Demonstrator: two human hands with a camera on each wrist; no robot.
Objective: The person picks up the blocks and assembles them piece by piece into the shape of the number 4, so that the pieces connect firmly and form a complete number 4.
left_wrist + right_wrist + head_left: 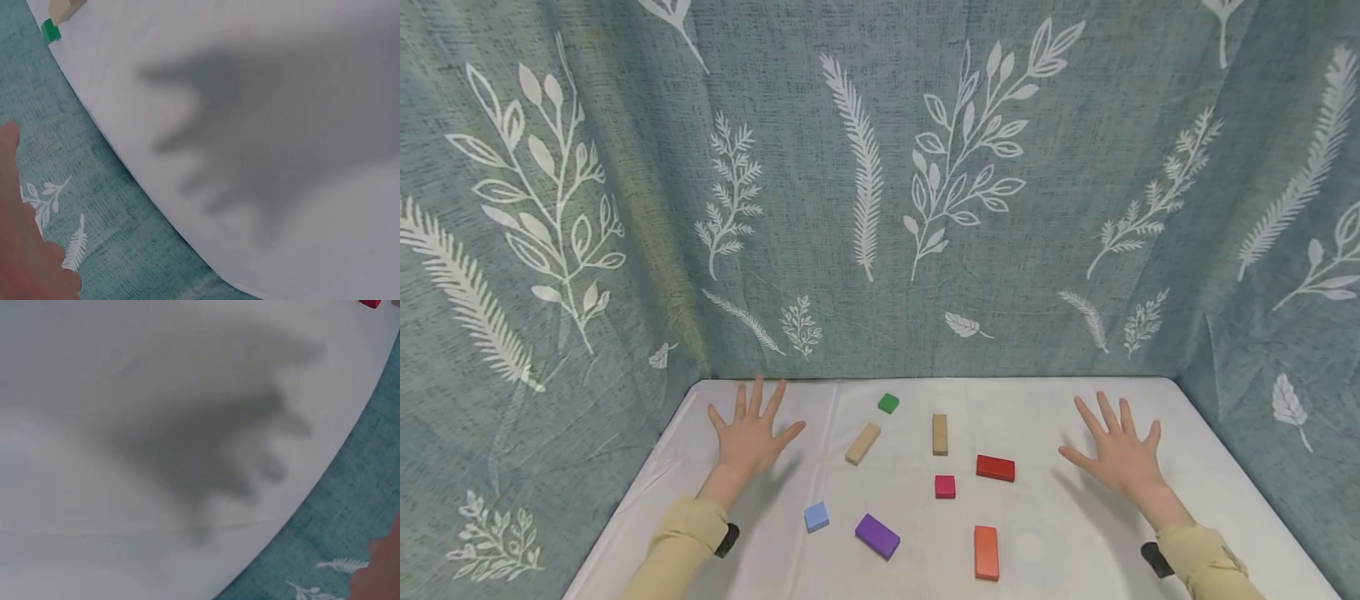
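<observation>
In the head view my left hand (748, 442) is held above the left side of the white table, fingers spread, holding nothing. My right hand (1123, 458) is likewise raised over the right side with spread fingers. Between them lie a green block (888, 403), a tan block (862, 444) tilted sideways, a second tan block (940, 435), a red block (996, 468), a crimson block (945, 487), a light blue block (816, 517), a purple block (877, 537) and an orange block (987, 552). The blocks lie apart, untouched by either hand.
A white cloth covers the table (1060, 533). Behind it and at both sides hangs a teal curtain (880, 325) with white leaf prints. Hand shadows fall on the cloth in both wrist views.
</observation>
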